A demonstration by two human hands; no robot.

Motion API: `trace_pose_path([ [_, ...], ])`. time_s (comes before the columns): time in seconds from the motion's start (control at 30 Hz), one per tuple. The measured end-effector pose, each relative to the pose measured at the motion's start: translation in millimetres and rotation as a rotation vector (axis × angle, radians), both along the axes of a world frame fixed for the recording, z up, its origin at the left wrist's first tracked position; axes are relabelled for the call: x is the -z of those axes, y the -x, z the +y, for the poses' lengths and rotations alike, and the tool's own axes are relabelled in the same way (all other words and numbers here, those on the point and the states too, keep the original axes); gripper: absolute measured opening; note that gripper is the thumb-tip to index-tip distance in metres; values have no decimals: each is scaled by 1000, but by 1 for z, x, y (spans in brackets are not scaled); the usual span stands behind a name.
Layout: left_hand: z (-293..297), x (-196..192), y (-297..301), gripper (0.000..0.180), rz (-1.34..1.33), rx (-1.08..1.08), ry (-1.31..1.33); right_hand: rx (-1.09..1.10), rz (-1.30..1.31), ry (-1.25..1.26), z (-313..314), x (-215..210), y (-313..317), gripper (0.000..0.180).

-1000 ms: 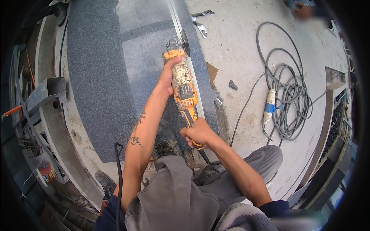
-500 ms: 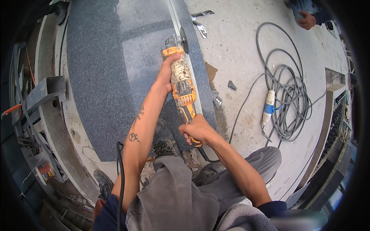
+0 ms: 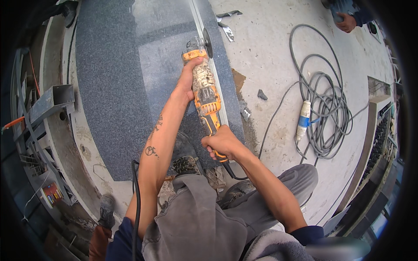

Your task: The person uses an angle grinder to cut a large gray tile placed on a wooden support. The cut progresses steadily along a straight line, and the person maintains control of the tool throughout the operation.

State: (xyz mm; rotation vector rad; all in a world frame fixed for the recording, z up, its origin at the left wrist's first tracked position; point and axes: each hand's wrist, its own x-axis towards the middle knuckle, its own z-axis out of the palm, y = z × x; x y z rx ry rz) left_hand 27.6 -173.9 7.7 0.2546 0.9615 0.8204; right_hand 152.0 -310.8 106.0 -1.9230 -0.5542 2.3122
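Note:
An orange and black angle grinder (image 3: 204, 82), spattered with pale dust, is held in both of my hands. My left hand (image 3: 187, 78) wraps round its body just behind the head, thumb on top. My right hand (image 3: 224, 142) is closed round the rear handle, where the power cord comes out. The grinder's dark disc (image 3: 207, 43) stands on edge at a long pale metal strip (image 3: 212, 74). That strip runs along the right side of a dark speckled carpet-like sheet (image 3: 109, 87) on the floor. I cannot tell whether the disc touches the strip.
A coiled grey cable (image 3: 333, 113) with a white and blue connector (image 3: 303, 119) lies on the concrete at right. Torn dark scraps (image 3: 227, 29) are beside the sheet. Another person's hand (image 3: 346, 22) shows at the far right. Someone's boot (image 3: 106, 211) stands at lower left.
The grinder and my hands have shifted very slightly away from me. At lower left, the other person's boot has moved a little left, and more of a brown trouser leg shows.

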Motion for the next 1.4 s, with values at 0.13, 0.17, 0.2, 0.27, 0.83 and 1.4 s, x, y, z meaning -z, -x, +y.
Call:
trace_pose_path([
  [0.13, -19, -1, -2, 52, -9, 10, 17, -4, -19, 1, -17, -3, -1, 14],
  [0.17, -15, 1, -2, 51, -33, 13, -8, -5, -11, -8, -15, -1, -1, 14],
  [0.2, -7, 2, 0, 51, -30, 26, -10, -5, -2, -15, -8, 3, -1, 14],
  [0.27, 12, 4, 4, 50, -20, 50, -11, -7, 4, -30, 8, 10, 1, 14],
  [0.83, 22, 7, 4, 54, 27, 43, -8, 10, 15, -24, 16, 13, 2, 14],
  [1.4, 20, 9, 1, 52, 11, 21, -25, 22, 34, -34, 10, 13, -1, 14],
])
